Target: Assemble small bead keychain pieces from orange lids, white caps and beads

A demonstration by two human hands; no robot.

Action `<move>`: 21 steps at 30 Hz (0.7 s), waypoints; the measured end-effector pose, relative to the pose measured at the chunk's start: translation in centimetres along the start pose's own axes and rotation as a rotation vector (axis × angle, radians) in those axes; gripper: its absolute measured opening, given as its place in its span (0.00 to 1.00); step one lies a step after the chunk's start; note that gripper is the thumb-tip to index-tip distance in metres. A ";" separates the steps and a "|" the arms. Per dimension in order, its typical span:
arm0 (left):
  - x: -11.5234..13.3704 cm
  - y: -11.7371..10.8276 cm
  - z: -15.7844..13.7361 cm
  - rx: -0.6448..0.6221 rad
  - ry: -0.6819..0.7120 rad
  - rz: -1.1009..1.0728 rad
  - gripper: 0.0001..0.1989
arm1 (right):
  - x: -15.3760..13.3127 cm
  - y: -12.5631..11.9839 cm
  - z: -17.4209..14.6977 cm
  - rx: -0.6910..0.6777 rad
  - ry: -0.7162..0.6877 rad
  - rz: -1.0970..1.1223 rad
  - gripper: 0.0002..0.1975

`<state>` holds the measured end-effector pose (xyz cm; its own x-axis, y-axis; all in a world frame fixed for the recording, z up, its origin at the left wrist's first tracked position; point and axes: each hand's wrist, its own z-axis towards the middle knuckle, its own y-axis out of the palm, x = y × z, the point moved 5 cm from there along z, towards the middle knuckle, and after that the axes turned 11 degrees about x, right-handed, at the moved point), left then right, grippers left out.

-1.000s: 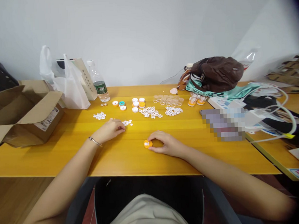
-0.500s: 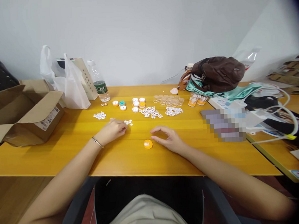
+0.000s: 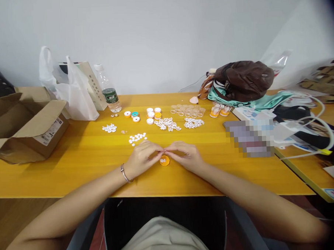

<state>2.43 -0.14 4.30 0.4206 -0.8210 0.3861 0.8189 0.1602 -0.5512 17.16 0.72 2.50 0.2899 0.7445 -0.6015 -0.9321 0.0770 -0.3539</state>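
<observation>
Just above a small orange round part (image 3: 165, 163), the fingertips of my two hands meet. My left hand (image 3: 143, 158), wearing a bracelet at the wrist, is closed in a pinch. My right hand (image 3: 187, 157) pinches at the same spot from the other side. Whatever lies between the fingertips is too small to make out. Inside the orange part sit small white pieces (image 3: 162, 160). Several small white discs (image 3: 138, 137) are scattered beyond my left hand, with tiny clear bits (image 3: 124, 132) farther back.
Behind are white gear-like pieces (image 3: 109, 128), orange-and-white round parts (image 3: 136, 119), white lacy pieces (image 3: 194, 123) and clear rings (image 3: 187, 111). A cardboard box (image 3: 42, 134) and water bottle (image 3: 110, 96) stand left. A brown bag (image 3: 244, 81) and cables (image 3: 326, 132) lie right.
My left hand has moved right and toward me from the white discs, uncovering more of them. It now meets my right hand, whose fingers have closed into a pinch over the orange part.
</observation>
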 end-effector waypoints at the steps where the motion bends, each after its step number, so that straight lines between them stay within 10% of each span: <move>1: 0.0 0.0 0.0 -0.005 -0.012 -0.011 0.05 | 0.1 0.0 0.0 -0.007 -0.003 -0.002 0.05; 10: -1.3 1.1 -0.6 -0.368 -0.158 -0.045 0.22 | 0.6 -0.9 -0.6 -0.187 -0.163 -0.151 0.06; 21: -1.4 1.8 -0.7 -0.445 -0.099 0.001 0.16 | -0.5 -0.1 -1.5 -0.346 -0.404 -0.293 0.07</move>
<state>3.07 0.88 2.25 0.4747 -0.7609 0.4424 0.5801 -0.1075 -0.8074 17.45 -0.62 1.79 0.3554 0.9230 -0.1478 -0.6814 0.1476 -0.7169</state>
